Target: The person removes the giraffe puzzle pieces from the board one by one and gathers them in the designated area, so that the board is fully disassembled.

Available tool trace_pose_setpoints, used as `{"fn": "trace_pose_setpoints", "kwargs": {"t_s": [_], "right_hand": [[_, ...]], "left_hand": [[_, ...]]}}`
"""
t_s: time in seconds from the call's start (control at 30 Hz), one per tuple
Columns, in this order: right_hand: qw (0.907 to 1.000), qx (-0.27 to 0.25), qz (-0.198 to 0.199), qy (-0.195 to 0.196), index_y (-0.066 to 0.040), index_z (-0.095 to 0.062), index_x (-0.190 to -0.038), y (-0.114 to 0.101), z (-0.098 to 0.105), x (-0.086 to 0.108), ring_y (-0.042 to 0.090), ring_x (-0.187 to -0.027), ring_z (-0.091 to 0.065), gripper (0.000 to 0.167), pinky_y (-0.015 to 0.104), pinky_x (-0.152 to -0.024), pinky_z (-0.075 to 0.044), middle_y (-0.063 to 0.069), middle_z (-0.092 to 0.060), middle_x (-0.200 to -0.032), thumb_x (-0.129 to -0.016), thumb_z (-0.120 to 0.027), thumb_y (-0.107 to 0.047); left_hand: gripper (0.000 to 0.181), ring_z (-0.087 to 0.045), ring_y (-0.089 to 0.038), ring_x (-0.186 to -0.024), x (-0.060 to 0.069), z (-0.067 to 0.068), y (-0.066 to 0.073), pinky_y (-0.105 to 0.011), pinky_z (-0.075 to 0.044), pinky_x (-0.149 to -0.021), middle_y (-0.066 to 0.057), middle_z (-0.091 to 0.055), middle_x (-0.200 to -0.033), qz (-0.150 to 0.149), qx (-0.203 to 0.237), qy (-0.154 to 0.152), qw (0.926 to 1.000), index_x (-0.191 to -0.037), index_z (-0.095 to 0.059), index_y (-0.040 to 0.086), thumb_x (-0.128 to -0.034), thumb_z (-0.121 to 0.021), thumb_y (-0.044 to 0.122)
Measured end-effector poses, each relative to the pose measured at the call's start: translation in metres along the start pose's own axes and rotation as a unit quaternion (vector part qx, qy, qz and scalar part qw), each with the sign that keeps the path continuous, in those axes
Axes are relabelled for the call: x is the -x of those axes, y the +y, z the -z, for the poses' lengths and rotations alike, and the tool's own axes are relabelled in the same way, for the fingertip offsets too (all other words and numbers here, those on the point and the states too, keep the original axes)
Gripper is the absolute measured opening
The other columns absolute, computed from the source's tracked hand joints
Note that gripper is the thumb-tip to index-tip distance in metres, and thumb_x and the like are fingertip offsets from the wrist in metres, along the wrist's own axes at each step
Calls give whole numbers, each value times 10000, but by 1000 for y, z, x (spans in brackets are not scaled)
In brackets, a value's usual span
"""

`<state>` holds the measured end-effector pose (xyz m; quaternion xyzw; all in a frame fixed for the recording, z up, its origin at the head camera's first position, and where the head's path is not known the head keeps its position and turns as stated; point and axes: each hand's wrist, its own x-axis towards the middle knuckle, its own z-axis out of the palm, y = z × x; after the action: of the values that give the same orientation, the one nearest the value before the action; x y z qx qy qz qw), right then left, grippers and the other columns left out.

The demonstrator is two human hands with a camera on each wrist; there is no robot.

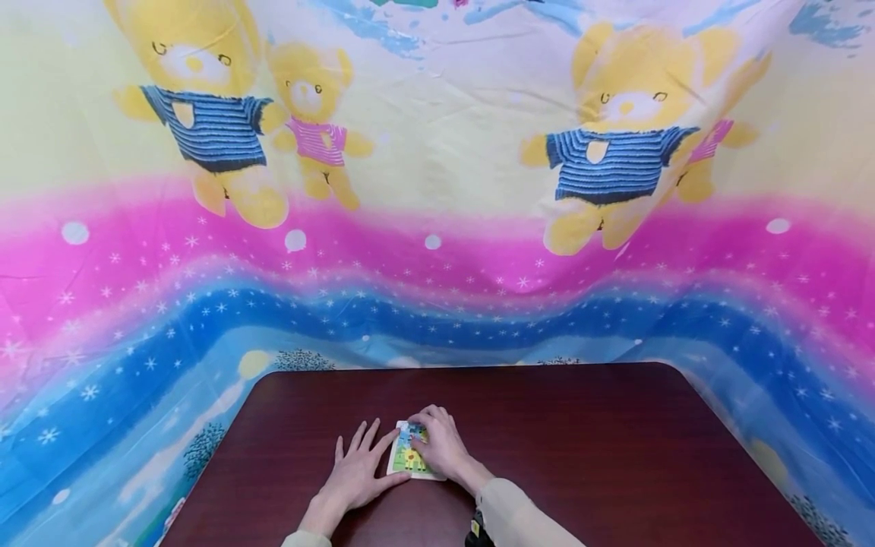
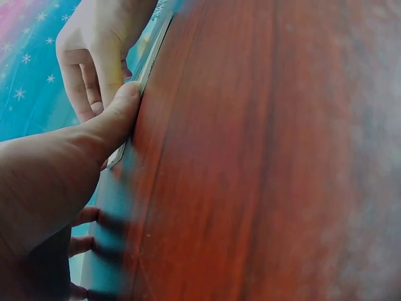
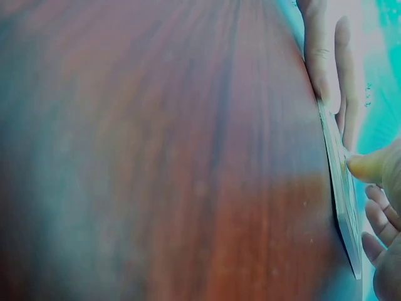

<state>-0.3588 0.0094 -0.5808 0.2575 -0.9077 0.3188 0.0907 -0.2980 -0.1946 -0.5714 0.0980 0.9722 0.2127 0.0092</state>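
A small flat picture board (image 1: 408, 462) with a pale border lies on the table, printed with a yellow cartoon animal on green and blue. At its left side my left hand (image 1: 354, 472) rests with fingers spread, the thumb touching the near edge and the index finger the upper left. Over the board's right part lies my right hand (image 1: 446, 447), its thumb touching the printed face and its fingers bent near the top edge. The right wrist view shows the board's thin side (image 3: 338, 188) and that thumb (image 3: 366, 168). Part of the picture is hidden under the right hand.
The dark reddish-brown table (image 1: 601, 448) has rounded far corners. Behind and beside it hangs a cloth (image 1: 437, 175) printed with teddy bears and snowflakes. A black object (image 1: 478, 529) sits at the right wrist, by the pale sleeve (image 1: 519, 516).
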Motion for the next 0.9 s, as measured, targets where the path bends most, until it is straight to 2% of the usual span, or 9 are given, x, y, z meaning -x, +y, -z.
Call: {"fn": "trace_pose_setpoints", "kwargs": {"t_s": [0.1,0.3,0.47,0.57,0.7,0.9], "right_hand": [[9998,-160,-149,36,-96,-798,-1253,0,0,-1,196,-1076,-625,296,423,-979,-508,43,-705,-1193,-962,-838,-136],[9986,-370,-210,302,-54,-808,-1169,2,2,-3,148,-926,-653,239,348,-858,-538,62,-742,-1094,-950,-861,-131],[9987,-245,-346,291,-51,-806,-1126,2,3,-3,195,-990,-649,231,451,-958,-526,48,-731,-1068,-941,-875,-169],[9986,-208,-444,211,-42,-805,-1132,2,3,-4,223,-1033,-624,256,493,-996,-506,52,-714,-1074,-936,-879,-190],[9983,-202,-544,98,-50,-798,-1112,0,2,-5,232,-1047,-614,229,493,-1004,-490,46,-705,-1081,-947,-871,-191],[9975,-187,-682,-13,-81,-766,-1131,-2,-3,-4,215,-1052,-587,200,477,-1004,-462,28,-690,-1102,-985,-836,-199]], "left_hand": [[890,-298,-499,-1662,1,1,1,-875,-185,-1237,-216,-372,-1774,-30,-36,0,10000,-1659,-500,269,-929,-745,714],[883,-310,-510,-1652,3,3,1,-882,-200,-1225,-226,-374,-1769,-161,-97,60,9998,-1660,-502,253,-939,-739,705],[875,-337,-542,-1618,2,-1,-2,-898,-197,-1200,-253,-411,-1739,-296,111,295,9991,-1632,-539,241,-921,-758,702],[875,-330,-534,-1626,1,-1,-2,-893,-193,-1208,-245,-404,-1747,-244,99,260,9993,-1637,-534,251,-922,-756,704],[878,-297,-505,-1660,2,4,1,-877,-190,-1234,-221,-368,-1775,-91,-47,42,9999,-1656,-511,259,-935,-746,701],[871,-305,-501,-1658,3,2,1,-875,-198,-1232,-221,-375,-1772,-79,-95,46,9999,-1651,-521,256,-937,-741,704]]}}
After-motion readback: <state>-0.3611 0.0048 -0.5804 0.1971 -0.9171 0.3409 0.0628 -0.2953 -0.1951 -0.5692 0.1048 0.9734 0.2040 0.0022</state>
